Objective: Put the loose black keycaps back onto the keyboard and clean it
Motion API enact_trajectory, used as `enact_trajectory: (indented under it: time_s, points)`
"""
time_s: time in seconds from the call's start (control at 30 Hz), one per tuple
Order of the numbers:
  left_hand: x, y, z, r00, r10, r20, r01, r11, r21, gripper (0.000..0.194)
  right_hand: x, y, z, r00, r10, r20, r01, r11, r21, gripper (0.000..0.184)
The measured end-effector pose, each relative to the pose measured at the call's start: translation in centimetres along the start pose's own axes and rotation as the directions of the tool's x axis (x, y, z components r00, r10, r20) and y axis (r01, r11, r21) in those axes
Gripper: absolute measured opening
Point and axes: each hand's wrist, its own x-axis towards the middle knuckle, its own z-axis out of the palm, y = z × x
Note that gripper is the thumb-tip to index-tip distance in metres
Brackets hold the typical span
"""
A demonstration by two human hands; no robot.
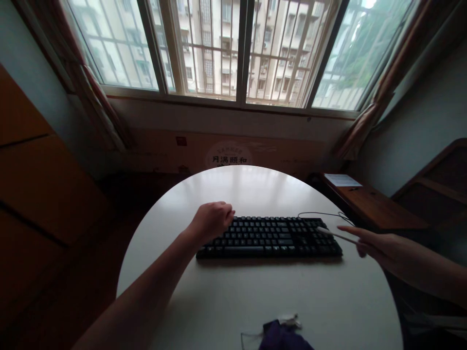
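Observation:
A black keyboard (270, 238) lies flat on a round white table (255, 287). Over its upper left corner is my left hand (215, 218), with fingers curled closed. Whether that hand grips the keyboard's edge or something else is hidden. At the right, my right hand (375, 245) pinches the handle of what looks like a toothbrush (339, 236), index finger stretched along it. The brush's pale head is over the keys at the keyboard's right end. A thin black cable (321, 213) curls behind the keyboard.
At the near table edge lies a dark purple cloth (284, 338) beside a small whitish object (291, 320). A wooden side table (375, 206) with a paper sheet (343, 180) stands to the right. A barred window (242, 53) is ahead, an orange-brown cabinet (47, 180) left.

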Motion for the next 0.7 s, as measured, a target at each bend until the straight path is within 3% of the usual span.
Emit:
enact_trajectory:
  time_s: [0.07, 0.17, 0.23, 0.37, 0.53, 0.7]
  points:
    - [-1.2, 2.8, -0.8, 0.987, 0.075, 0.141, -0.091, 0.990, 0.106, 0.039, 4.5, -4.0, -0.4, 0.988, -0.067, 0.137, 0.067, 0.998, 0.002, 0.041]
    - [-2.3, 5.7, -0.6, 0.947, 0.119, 0.298, -0.167, 0.976, 0.140, 0.039, 12.3, -10.0, 0.5, 0.939, -0.196, 0.281, 0.197, 0.980, 0.027, 0.031]
    - [-2.5, 6.2, -0.1, 0.925, 0.112, 0.363, -0.173, 0.975, 0.141, 0.038, 17.2, -13.5, 2.0, 0.891, -0.305, 0.335, 0.280, 0.952, 0.123, 0.033]
    - [-2.3, 5.3, 0.3, 0.900, 0.083, 0.427, -0.138, 0.985, 0.101, 0.041, 24.6, -19.3, 6.0, 0.862, -0.391, 0.323, 0.326, 0.915, 0.238, 0.037]
    - [-2.3, 4.6, 0.1, 0.896, 0.085, 0.435, -0.098, 0.995, 0.008, 0.047, 28.9, -22.9, 10.1, 0.748, -0.543, 0.383, 0.450, 0.838, 0.310, 0.042]
    - [-2.3, 4.6, 0.0, 0.891, 0.067, 0.449, -0.070, 0.997, -0.009, 0.042, 29.4, -21.6, 11.3, 0.710, -0.578, 0.403, 0.463, 0.814, 0.352, 0.038]
